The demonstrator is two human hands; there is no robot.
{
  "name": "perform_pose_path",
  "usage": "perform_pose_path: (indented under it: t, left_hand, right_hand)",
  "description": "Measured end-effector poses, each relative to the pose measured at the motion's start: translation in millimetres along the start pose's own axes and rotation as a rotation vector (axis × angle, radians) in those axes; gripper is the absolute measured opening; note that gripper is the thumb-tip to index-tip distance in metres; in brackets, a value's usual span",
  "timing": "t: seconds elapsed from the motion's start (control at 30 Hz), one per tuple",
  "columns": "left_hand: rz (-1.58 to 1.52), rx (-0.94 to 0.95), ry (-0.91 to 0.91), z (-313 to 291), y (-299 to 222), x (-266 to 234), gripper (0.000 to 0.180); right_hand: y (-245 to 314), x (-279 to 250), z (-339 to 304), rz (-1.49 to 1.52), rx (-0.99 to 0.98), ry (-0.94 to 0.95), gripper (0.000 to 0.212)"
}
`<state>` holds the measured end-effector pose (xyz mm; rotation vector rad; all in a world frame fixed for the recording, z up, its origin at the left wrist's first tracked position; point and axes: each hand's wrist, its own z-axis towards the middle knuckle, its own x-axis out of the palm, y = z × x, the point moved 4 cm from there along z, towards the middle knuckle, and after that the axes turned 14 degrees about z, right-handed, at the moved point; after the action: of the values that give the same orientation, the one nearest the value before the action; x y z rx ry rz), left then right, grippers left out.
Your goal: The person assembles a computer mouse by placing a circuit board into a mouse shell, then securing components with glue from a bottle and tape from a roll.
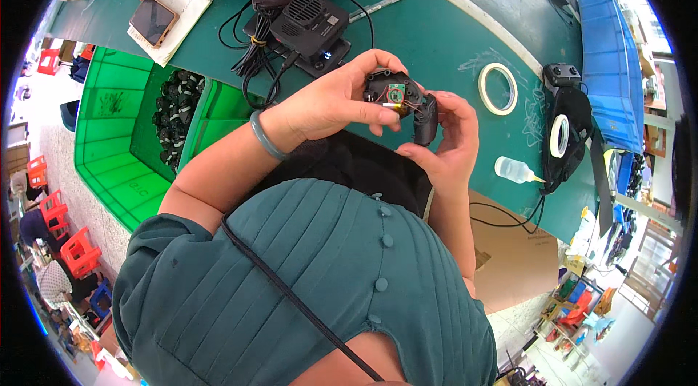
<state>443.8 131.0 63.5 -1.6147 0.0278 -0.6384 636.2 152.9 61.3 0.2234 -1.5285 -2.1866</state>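
Both hands are meeting close in front of the chest, over the near edge of the green workbench [436, 30]. The left hand [331, 102] is closing around a small black plastic housing [392, 91], thumb beneath and fingers curled over its top, so that the open side with its little green circuit board [395, 92] is facing up toward the eyes. The right hand [447, 142] is gripping the housing's dark handle-like end [425, 121] from below, bracing it while the left hand is steadying the body; the thin coloured wires are staying clear of both grips.

Just beyond the hands, a black box-shaped unit with a vent grille [311, 22] is sitting among coiled black cables [251, 51]. To the right, within easy reach, a roll of pale tape [499, 88] is lying flat, and a small clear squeeze bottle [515, 170] is lying on its side near a black pad [571, 135]. To the left, below bench level, a green bin [109, 139] is holding a heap of similar black parts [174, 117], and a blue crate [611, 51] is standing at the far right.
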Motion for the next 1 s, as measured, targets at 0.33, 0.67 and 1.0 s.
perform_pose_path:
  t: [0.33,0.67,1.0]
  left_hand:
    - [0.083,-0.106,-0.083,-1.3,-2.3,7.8,0.043]
    - [0.666,0.005,-0.024,-3.5,-11.9,14.4,0.047]
    - [0.801,0.092,0.040,-3.0,-16.3,20.1,0.050]
  right_hand:
    - [12.6,2.8,-5.4,-0.247,-0.206,0.014,0.071]
    - [32.1,6.7,-4.5,-0.356,-0.287,0.082,0.061]
    - [22.0,8.1,-8.7,-0.153,-0.184,0.055,0.065]
